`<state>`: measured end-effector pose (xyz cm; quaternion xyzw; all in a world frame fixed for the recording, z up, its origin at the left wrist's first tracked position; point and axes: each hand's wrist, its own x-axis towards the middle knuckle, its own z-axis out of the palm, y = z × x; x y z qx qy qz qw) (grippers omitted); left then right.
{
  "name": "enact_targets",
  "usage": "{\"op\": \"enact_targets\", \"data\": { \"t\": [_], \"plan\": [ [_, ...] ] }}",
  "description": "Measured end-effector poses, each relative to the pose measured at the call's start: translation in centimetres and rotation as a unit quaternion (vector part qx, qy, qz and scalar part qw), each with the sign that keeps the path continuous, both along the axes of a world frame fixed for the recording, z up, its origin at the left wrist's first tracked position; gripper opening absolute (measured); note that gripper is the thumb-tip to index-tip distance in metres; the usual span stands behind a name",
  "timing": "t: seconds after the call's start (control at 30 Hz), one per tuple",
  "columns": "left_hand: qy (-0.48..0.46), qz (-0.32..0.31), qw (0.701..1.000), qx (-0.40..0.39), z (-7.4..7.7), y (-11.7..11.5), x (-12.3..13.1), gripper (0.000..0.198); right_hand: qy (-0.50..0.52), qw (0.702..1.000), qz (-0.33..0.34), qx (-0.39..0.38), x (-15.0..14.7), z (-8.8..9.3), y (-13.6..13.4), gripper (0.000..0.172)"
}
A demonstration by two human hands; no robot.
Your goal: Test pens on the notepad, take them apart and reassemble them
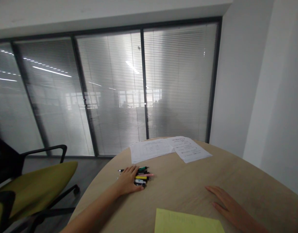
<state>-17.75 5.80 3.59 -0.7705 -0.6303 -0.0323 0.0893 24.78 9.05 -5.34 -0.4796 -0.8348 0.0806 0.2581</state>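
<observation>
My left hand (128, 180) reaches out over a small bunch of pens and markers (142, 177) lying on the round wooden table (183, 181). Its fingers curl over the left end of the bunch and touch it. The pens show green, yellow, pink and black barrels. My right hand (228, 202) lies flat on the table at the lower right, fingers stretched out, holding nothing. A yellow sheet of paper (188, 222) lies at the near edge between my arms.
Two white printed sheets (170, 148) lie at the far side of the table. An office chair with a yellow-green seat (34, 186) stands to the left. Glass partitions with blinds (115, 94) are behind, and a white wall (265, 90) is on the right.
</observation>
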Motion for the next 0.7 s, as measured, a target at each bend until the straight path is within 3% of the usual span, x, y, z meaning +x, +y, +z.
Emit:
{"op": "enact_targets", "data": {
  "t": [0.13, 0.33, 0.5, 0.7],
  "plan": [
    [0.004, 0.013, 1.0, -0.013, -0.2, 0.4, -0.2, 0.084, 0.001, 1.0, 0.006, 0.01, 0.1, -0.5, 0.3, 0.042],
    [0.013, 0.029, 0.999, -0.003, -1.1, 3.7, -0.4, 0.054, -0.011, 1.0, 0.006, 0.013, 0.2, -0.7, 0.4, 0.042],
    [0.034, -0.002, 0.999, -0.012, -1.4, 6.2, -1.1, 0.032, -0.013, 1.0, 0.011, 0.015, 0.0, -0.2, 0.2, 0.042],
    [0.026, 0.011, 0.999, 0.018, -1.2, 7.9, -1.3, 0.038, -0.019, 1.0, 0.013, -0.005, -0.3, 0.8, -0.5, 0.043]
  ]
}}
